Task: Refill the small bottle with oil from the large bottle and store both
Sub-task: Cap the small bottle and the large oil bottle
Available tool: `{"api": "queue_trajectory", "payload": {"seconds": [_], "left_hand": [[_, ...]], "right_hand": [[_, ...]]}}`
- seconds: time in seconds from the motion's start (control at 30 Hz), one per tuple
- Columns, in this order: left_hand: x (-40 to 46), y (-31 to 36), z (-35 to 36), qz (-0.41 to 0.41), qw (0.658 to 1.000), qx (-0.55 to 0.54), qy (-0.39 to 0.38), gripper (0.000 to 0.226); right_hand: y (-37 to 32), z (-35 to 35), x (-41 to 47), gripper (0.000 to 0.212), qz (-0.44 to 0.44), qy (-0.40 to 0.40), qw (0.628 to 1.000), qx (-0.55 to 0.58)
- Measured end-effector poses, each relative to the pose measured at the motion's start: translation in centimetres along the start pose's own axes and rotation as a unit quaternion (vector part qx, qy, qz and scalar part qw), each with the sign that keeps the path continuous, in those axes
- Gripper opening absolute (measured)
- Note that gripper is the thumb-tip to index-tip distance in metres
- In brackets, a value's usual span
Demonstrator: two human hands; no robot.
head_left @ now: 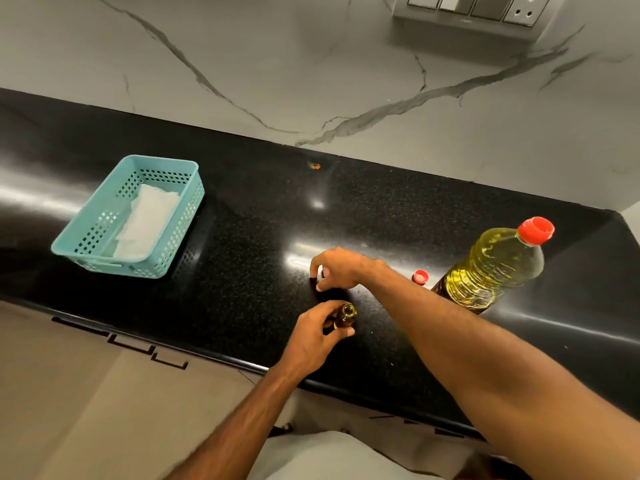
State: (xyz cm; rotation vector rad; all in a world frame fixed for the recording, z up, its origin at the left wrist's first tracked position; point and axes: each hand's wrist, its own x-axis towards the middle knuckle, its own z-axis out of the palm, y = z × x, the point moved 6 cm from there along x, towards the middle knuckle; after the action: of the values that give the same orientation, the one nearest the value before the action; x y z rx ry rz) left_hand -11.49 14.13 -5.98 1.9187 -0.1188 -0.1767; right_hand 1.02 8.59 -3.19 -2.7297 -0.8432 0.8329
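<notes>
The small amber bottle (344,317) stands uncapped near the front edge of the black counter (249,237). My left hand (317,336) is wrapped around its body. Just behind it, my right hand (341,268) is curled with its fingertips down on the counter. Something small and dark may sit between those fingertips, but it blends into the black surface. The large bottle (491,268) of yellow oil stands upright to the right with its red cap (536,230) on, and neither hand touches it.
A teal perforated basket (86,233) with a white cloth (145,220) inside sits at the left of the counter. The marble wall runs behind, with a switch panel (474,12) at the top right. The glossy counter mirrors the large bottle's red cap as a reflection (420,277).
</notes>
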Motion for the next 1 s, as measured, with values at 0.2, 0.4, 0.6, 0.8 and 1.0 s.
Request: {"api": "queue_trajectory", "payload": {"seconds": [0.2,0.4,0.6,0.8,1.0], "left_hand": [[0.6,0.2,-0.3,0.007,1.0,0.006,0.001,0.042],[1.3,0.5,0.2,0.022,1.0,0.005,-0.007,0.041],[2.4,1.1,1.3,0.037,0.999,0.004,-0.03,0.039],[4.0,1.7,2.0,0.048,0.998,0.003,-0.039,0.037],[4.7,1.8,2.3,0.052,0.997,0.001,-0.052,0.035]], "right_hand": [[1.9,-1.0,-2.2,0.011,0.061,0.078,0.967,0.236],[5.3,2.0,-9.8,0.028,0.137,0.162,0.795,0.568],[4.5,3.7,-14.8,0.035,0.101,0.154,0.815,0.549],[4.6,0.2,-16.2,0.026,0.082,0.275,0.894,0.345],[2.7,-1.6,-15.1,0.024,-0.005,0.242,0.962,0.127]]}}
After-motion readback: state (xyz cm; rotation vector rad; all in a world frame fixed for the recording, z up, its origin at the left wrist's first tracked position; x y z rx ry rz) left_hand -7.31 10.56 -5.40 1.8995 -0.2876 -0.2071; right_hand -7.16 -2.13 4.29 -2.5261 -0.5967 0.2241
